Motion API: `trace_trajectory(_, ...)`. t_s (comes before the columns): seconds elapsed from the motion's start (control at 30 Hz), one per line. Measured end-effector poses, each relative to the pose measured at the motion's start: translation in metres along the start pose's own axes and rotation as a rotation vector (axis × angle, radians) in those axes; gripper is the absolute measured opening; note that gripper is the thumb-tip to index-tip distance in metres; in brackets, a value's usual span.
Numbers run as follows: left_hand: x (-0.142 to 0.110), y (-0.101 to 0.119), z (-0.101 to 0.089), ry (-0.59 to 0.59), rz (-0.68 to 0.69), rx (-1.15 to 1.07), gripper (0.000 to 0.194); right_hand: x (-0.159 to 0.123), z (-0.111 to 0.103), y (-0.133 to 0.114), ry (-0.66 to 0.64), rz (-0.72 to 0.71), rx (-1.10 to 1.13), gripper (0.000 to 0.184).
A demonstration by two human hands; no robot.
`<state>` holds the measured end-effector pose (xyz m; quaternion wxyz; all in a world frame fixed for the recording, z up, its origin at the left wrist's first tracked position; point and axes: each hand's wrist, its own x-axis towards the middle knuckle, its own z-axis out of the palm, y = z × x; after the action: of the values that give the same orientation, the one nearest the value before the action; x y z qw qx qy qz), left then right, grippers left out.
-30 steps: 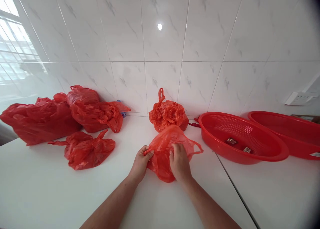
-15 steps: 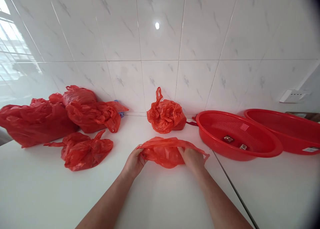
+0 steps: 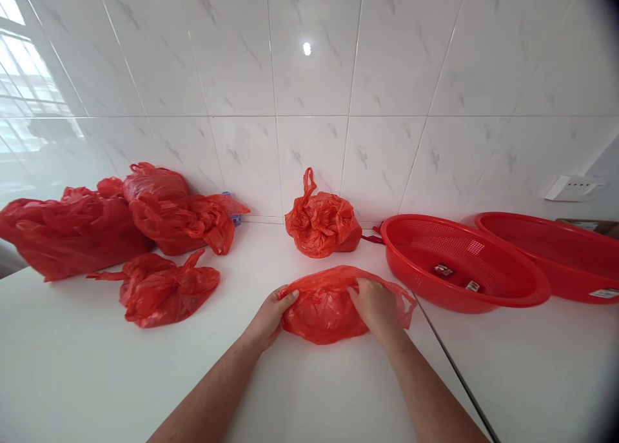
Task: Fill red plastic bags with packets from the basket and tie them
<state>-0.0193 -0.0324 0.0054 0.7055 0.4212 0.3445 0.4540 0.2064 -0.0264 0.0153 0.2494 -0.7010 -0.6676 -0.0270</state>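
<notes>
Colander: the red perforated colander (image 3: 464, 291) rests on the white counter (image 3: 145, 385), with two small packets, one (image 3: 443, 270) and another (image 3: 472, 286), lying inside it.
Open bag: a thin red plastic bag (image 3: 322, 317) lies on the counter to the left of the colander and nearer the person, a loose handle loop spreading toward it.
Left hand: it grips the open bag's left edge, thumb on top of the film; this hand (image 3: 271, 317) is the farther of the two from the colander.
Right hand: curled at the open bag's right side, the hand (image 3: 378, 309) touches the film near the colander; whether it pinches the film I cannot tell.
Bunched bag: a crumpled red bag (image 3: 323, 224) with an upright loop sits left of the colander, by the tiled wall (image 3: 309, 82).
Bag group: far left of the colander are a large bag (image 3: 72, 236), a heap of bagged goods (image 3: 178, 217) and a tied bag (image 3: 164, 291) in front.
Basin: another red basin (image 3: 575, 259) stands just right of the colander.
Socket: a white wall socket (image 3: 573, 188) is above and right of the colander.
</notes>
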Motion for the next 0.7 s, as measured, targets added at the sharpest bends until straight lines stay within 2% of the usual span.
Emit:
trace_trajectory(0.07, 0.002, -0.002, 0.001, 0.020, -0.011, -0.017, 0.040, -0.007, 0.002, -0.019, 0.119, -0.111, -0.008, 0.020)
trace_trajectory(0.13, 0.003, -0.003, 0.001, 0.039, -0.020, -0.035, 0.040, -0.013, 0.006, -0.035, 0.183, -0.245, 0.042, 0.019)
trace_trajectory(0.23, 0.003, -0.006, 0.000, 0.002, -0.075, -0.089, 0.038, -0.015, 0.012, -0.041, 0.131, -0.404, 0.127, 0.015)
trace_trajectory(0.3, 0.002, -0.007, 0.000, -0.045, -0.110, -0.137, 0.035, -0.014, 0.017, -0.032, 0.026, -0.400, 0.138, 0.022)
trace_trajectory(0.37, 0.003, -0.009, -0.001, -0.057, -0.094, -0.179, 0.031, -0.012, 0.022, -0.018, -0.079, -0.336, 0.152, 0.029)
trace_trajectory(0.5, 0.006, -0.010, -0.005, 0.012, 0.001, -0.211, 0.027, -0.010, 0.025, 0.001, -0.199, -0.260, 0.234, 0.047)
trace_trajectory(0.6, 0.008, -0.009, -0.006, 0.061, 0.021, -0.205, 0.027, -0.010, 0.020, -0.002, -0.212, -0.259, 0.292, 0.050)
trace_trajectory(0.7, 0.007, -0.006, -0.002, 0.079, 0.004, -0.190, 0.028, -0.010, 0.008, -0.012, -0.087, -0.229, 0.340, 0.026)
